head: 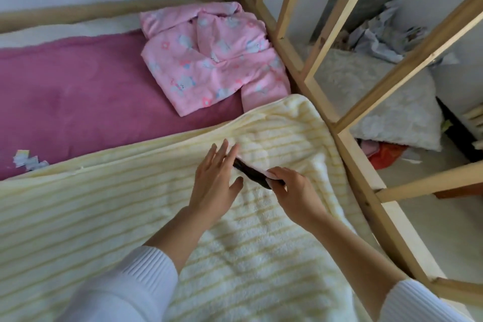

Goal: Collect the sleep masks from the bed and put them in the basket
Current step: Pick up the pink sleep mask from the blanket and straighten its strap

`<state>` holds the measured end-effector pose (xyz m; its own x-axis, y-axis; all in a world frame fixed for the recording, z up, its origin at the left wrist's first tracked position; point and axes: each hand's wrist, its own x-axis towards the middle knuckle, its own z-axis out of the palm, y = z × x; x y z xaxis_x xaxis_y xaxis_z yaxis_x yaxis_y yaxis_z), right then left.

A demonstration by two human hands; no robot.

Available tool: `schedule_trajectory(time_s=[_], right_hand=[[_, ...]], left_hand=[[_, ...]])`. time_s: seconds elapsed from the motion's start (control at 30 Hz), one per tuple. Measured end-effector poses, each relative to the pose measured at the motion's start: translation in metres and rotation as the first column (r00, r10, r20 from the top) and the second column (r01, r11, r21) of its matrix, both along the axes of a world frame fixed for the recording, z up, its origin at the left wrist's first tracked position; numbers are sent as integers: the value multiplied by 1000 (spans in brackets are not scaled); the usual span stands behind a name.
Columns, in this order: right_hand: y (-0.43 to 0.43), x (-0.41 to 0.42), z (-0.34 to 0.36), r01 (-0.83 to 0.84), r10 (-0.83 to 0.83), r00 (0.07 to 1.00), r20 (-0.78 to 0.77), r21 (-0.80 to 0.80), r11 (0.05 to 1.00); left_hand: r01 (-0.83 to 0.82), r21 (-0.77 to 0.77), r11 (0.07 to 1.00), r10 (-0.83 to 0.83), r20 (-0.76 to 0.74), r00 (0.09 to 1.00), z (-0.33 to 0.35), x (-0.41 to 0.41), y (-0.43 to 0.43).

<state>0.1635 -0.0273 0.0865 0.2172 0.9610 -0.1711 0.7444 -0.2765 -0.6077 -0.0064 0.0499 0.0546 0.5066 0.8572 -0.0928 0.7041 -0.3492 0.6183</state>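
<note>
A dark sleep mask (pixel 249 171) with a pink edge lies on the cream striped blanket (pixel 130 204), stretched between my two hands. My right hand (pixel 292 191) pinches its near end between thumb and fingers. My left hand (pixel 217 180) rests flat on the blanket with fingers spread, its fingertips touching the mask's far end. I cannot tell whether more than one mask is in the bundle. No basket is in view.
A pink printed garment (pixel 214 57) lies crumpled on the magenta sheet (pixel 78 97) near the wooden bed frame (pixel 337 117). Scraps of paper (pixel 27 161) sit at the left. Beyond the frame, a white pillow (pixel 386 102) and clutter lie on the floor.
</note>
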Motion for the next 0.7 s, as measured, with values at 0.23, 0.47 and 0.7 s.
schedule_trajectory(time_s=[0.23, 0.47, 0.7], right_hand=[[-40, -34, 123, 76, -78, 972, -222, -22, 997], [-95, -82, 213, 271, -262, 874, -409, -38, 962], [-147, -127, 269, 427, -348, 773, -531, 30, 904]], left_hand=[[-18, -312, 950, 75, 174, 982, 119, -55, -47], [86, -519, 851, 49, 241, 969, 219, -118, -123], [-52, -517, 855, 279, 371, 886, 271, -130, -191]])
